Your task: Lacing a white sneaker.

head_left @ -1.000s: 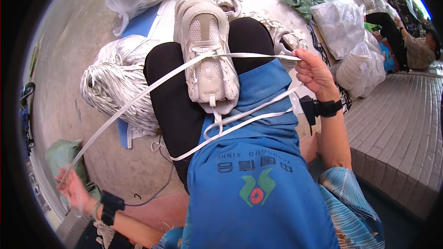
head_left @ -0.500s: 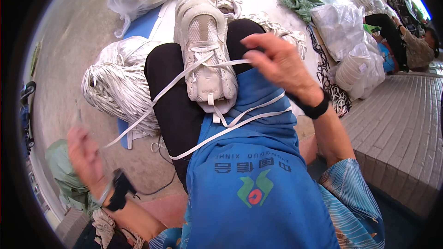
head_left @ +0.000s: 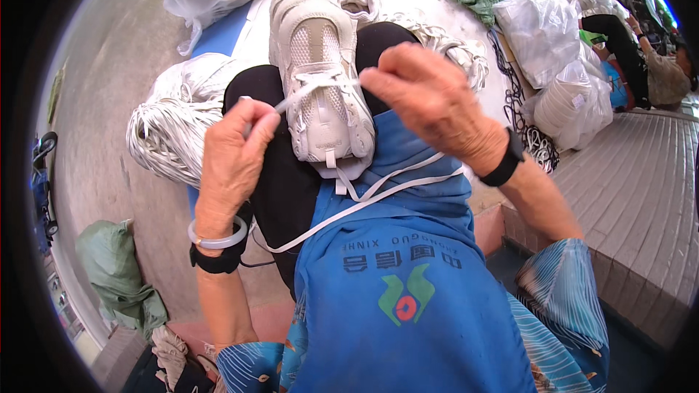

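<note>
On my lap lies an off-white sneaker [head_left: 319, 44], its heel toward me and its toe pointing away. A white shoelace [head_left: 318, 83] runs across its tongue between my two hands. My left hand [head_left: 244, 135], left of the shoe, pinches the lace's left end between thumb and fingers. My right hand [head_left: 429, 94] pinches the lace on the right, just beside the shoe. Another loose white lace [head_left: 378, 205] trails over the blue apron [head_left: 408, 262] below the heel.
A large bundle of white laces [head_left: 171, 127] lies to the left. Beyond my knees are more white shoes [head_left: 360, 0] and laces. Clear plastic bags [head_left: 542, 36] and dark cords [head_left: 535, 145] lie at the right, by a grey slatted ledge [head_left: 633, 189]. Another person [head_left: 659, 73] sits far right.
My left hand has come up and inward from the lower left to beside the shoe, bringing the lace with it. My right hand has shifted slightly left; the lace now runs straighter across the tongue.
</note>
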Demonstrator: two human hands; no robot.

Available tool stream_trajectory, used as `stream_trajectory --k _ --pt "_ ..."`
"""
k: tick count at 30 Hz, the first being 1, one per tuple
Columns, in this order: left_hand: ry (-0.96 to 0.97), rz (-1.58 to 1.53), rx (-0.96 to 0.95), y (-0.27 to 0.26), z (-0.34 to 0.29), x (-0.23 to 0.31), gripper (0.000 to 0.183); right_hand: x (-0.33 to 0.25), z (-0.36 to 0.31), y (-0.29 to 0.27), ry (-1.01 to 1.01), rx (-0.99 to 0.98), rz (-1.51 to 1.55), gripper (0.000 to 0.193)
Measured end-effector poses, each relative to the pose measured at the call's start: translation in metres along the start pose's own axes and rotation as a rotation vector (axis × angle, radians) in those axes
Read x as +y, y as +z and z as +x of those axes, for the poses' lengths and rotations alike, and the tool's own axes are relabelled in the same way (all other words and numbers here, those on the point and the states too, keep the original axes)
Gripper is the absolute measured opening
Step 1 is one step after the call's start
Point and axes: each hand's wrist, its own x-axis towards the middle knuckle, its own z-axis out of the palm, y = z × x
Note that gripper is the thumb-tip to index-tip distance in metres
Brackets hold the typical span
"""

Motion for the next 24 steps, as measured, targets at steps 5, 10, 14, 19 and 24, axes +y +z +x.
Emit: stream_trajectory --k 5,10,14,19,24 --pt "0.057 0.219 0.047 -0.008 0.002 -0.005 0.012 0.025 -0.023 -0.006 -0.146 -0.145 -0.085 0.021" --pt "0.039 0.132 0.196 -0.002 -0.006 -0.020 0.020 0.026 -0.047 -0.009 0.066 -0.153 -0.034 0.014" --pt "0.088 -0.071 0.385 -0.003 -0.012 -0.018 0.024 0.029 -0.063 -0.022 0.148 -0.251 -0.020 0.007" --pt "0.077 -0.159 0.333 0.009 -0.028 -0.002 0.034 0.036 -0.072 -0.035 0.378 -0.514 -0.172 0.019" --pt "-0.046 -0.470 0.203 0.025 -0.035 -0.001 0.027 0.015 -0.052 -0.033 0.412 -0.321 0.204 0.037"
